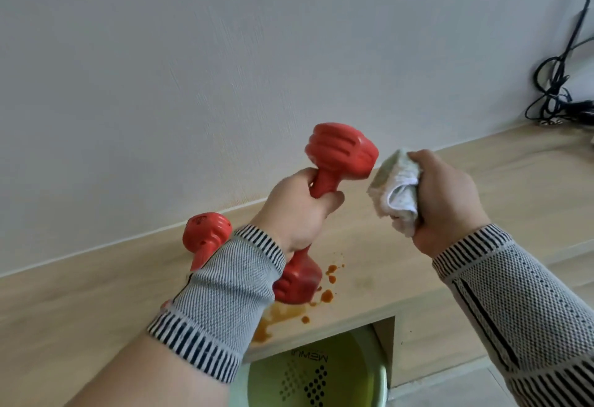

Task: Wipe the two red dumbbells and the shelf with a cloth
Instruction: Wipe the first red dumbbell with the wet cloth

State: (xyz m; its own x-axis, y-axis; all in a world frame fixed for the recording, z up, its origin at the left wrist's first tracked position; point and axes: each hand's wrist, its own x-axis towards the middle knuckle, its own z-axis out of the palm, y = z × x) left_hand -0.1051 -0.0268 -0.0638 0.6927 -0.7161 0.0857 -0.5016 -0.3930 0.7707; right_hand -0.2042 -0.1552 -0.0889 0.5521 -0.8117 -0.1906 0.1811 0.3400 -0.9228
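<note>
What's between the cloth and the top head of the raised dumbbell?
Nothing: in the head view a narrow bare gap, wall and shelf behind it, separates the cloth from the dumbbell.

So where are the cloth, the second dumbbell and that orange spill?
cloth (390, 192), head view, folded middle.
second dumbbell (205, 229), head view, its upper head.
orange spill (327, 294), head view, one larger blot.

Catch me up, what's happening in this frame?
A person is cleaning dumbbells. The left hand grips one red dumbbell by its handle, lifted off the wooden shelf. The right hand holds a bunched white cloth right beside its upper head. The second red dumbbell lies on the shelf by the wall. Orange stains remain on the shelf.
</note>
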